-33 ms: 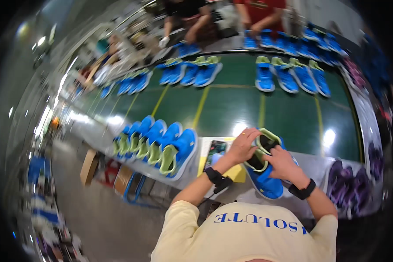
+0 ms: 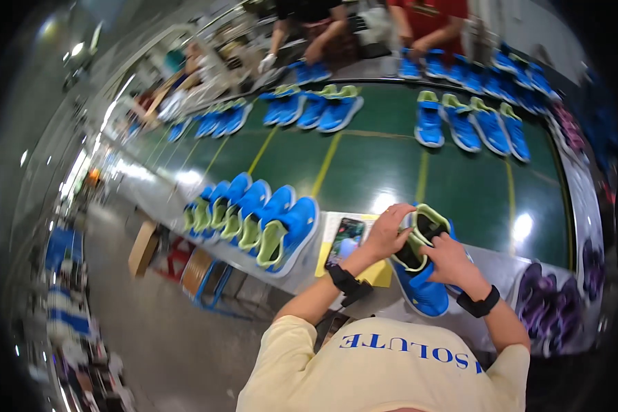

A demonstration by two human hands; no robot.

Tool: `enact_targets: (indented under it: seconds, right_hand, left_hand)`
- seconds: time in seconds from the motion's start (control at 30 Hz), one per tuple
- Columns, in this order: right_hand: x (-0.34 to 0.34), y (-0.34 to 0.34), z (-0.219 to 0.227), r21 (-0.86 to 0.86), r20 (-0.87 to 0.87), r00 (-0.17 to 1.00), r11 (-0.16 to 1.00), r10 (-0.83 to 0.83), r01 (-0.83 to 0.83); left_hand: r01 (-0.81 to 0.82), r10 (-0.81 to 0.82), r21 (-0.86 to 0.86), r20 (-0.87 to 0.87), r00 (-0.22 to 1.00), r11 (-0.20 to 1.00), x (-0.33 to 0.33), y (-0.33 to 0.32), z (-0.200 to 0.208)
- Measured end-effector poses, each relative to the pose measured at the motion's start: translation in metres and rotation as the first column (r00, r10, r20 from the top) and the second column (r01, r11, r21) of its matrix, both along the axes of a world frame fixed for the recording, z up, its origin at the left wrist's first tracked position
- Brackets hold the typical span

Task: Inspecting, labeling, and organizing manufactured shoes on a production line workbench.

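At the near edge of the table, my left hand point(image 2: 389, 232) is closed on the light-green heel collars of two blue shoes. The nearer blue shoe point(image 2: 426, 296) points its toe toward me, and its dark insole shows. Behind it, a second shoe's green-lined opening point(image 2: 430, 223) is partly covered by my fingers. My right hand point(image 2: 453, 259) grips the shoes from the other side, its fingertips bent at the nearer one's opening. Beside my left wrist, a phone point(image 2: 346, 240) lies on papers with a yellow sheet point(image 2: 378, 273) under my forearm.
A row of blue shoes point(image 2: 292, 230) stands to my left, and purple shoes point(image 2: 548, 302) to my right. More blue shoes point(image 2: 429, 123) sit across the green belt point(image 2: 381, 165). Two people point(image 2: 429, 27) work at the far side. A cardboard box point(image 2: 143, 248) and blue-framed stool point(image 2: 209, 281) are lower left.
The whole scene has shifted slightly rightward in the picture. Both hands stay on the shoes with little visible change of grip.
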State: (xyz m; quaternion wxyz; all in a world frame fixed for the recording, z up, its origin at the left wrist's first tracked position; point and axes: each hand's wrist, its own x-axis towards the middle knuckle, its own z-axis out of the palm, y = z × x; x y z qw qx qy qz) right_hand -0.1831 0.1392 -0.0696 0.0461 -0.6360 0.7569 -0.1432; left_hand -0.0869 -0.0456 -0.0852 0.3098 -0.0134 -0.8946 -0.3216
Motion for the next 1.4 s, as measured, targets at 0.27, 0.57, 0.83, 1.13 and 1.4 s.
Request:
enact_targets:
  seconds: [0.27,0.57,0.83,1.13,1.4]
  right_hand:
    - [-0.041,0.011,0.032,-0.064,0.118,0.992,0.997,-0.044,0.051]
    - [-0.169,0.050,0.054,-0.117,0.299,0.820,0.834,-0.487,0.538]
    - [-0.379,0.073,0.087,-0.315,0.263,0.739,0.669,-0.621,0.674]
    - [-0.346,0.000,0.009,-0.043,-0.029,0.895,0.895,-0.446,0.445]
    - [-0.054,-0.064,0.022,0.068,0.380,0.921,0.991,0.081,-0.115]
  left_hand:
    - [-0.093,0.101,0.260,-0.016,0.995,0.961,0.057,0.042,-0.028]
    - [0.324,-0.270,-0.225,0.242,0.932,0.919,0.056,0.060,-0.101]
    - [0.266,-0.238,-0.095,0.235,0.942,0.959,0.059,0.053,-0.105]
    - [0.222,-0.219,0.008,0.222,0.950,0.975,0.062,0.056,-0.109]
    - [0.342,-0.344,0.045,0.137,0.929,0.939,0.062,0.042,-0.124]
